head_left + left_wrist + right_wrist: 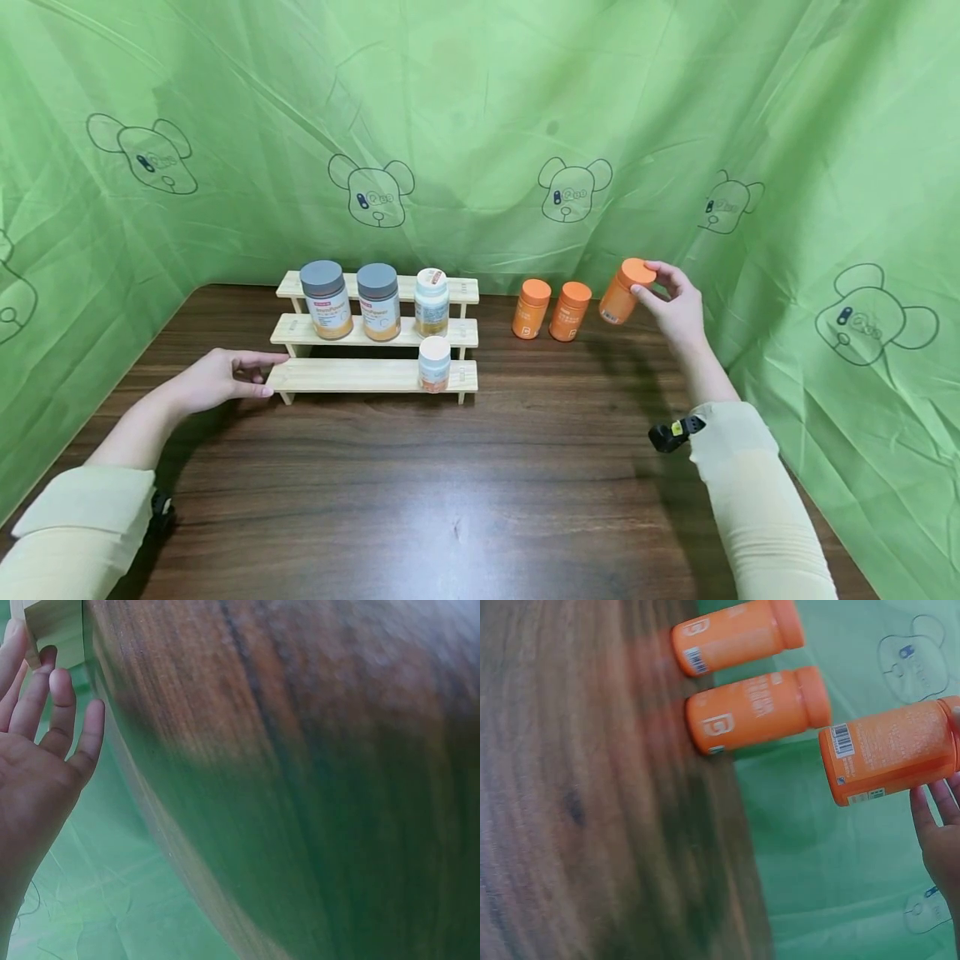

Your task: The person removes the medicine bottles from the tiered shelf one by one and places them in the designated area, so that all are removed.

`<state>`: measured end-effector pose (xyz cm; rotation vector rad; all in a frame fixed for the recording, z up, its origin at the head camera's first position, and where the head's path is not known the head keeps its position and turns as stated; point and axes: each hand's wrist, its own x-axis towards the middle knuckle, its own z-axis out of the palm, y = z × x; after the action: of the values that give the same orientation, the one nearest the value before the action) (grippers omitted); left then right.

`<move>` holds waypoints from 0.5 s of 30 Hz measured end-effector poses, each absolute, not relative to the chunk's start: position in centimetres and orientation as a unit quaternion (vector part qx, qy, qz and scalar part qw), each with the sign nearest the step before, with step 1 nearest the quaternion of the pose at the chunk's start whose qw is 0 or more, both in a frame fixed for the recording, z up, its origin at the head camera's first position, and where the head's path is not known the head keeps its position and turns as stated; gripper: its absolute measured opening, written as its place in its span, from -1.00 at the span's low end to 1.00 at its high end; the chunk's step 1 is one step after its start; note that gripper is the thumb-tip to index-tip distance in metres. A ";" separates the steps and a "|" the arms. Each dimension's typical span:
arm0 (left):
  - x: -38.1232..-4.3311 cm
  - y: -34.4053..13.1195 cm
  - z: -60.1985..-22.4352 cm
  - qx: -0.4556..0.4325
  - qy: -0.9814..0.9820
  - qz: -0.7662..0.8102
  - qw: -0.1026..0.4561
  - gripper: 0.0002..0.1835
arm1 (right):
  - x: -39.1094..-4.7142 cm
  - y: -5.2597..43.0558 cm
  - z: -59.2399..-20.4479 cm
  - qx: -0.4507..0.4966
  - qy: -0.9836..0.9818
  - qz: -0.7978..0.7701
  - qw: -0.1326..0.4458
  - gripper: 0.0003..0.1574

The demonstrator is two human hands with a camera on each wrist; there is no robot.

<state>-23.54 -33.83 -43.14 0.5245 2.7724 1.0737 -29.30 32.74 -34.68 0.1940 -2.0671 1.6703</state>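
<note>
A dark brown, wood-grained table (pixel 450 475) fills the lower part of the scene, its streaks running left to right and a pale glare lying on its near middle. Green cloth (pixel 465 92) closes in the left, far and right sides, creased and printed with outlined bear heads (each with one dark blue eye patch). A soft shadow falls on the table beneath the right arm.

At the far right, the right hand (pixel 675 304) pinches the cap of an orange bottle (pixel 618 298) between thumb and fingers; the bottle is raised off the table and tilted, its base toward the left. Two more orange bottles (pixel 531 310) (pixel 570 312) stand upright just left of it, near the table's far edge.

Farther left is a pale three-step wooden rack (pixel 352 375). The left hand (pixel 210 381) grips the left end of its lowest step, thumb on the near corner and fingers at the far one. Two grey-lidded jars (pixel 330 312) (pixel 380 312) and a white bottle (pixel 432 308) stand on the middle step; a smaller white bottle (pixel 434 368) stands toward the right end of the lowest.
</note>
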 end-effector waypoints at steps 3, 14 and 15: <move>-23.5 -33.8 -43.1 0.173 0.916 0.356 0.062 -0.36 | -28.9 32.5 -35.2 0.064 -0.755 0.609 0.234 -0.41; -23.6 -33.9 -43.0 0.175 0.915 0.357 0.069 -0.35 | -29.1 32.3 -37.6 0.019 -0.778 0.586 0.225 -0.37; -23.6 -33.9 -43.0 0.175 0.915 0.357 0.069 -0.35 | -29.2 32.2 -37.9 0.015 -0.777 0.588 0.222 -0.37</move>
<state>-23.56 -33.92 -42.97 0.5271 2.7541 1.0741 -29.19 32.20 -37.86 0.0422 -2.1482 1.6259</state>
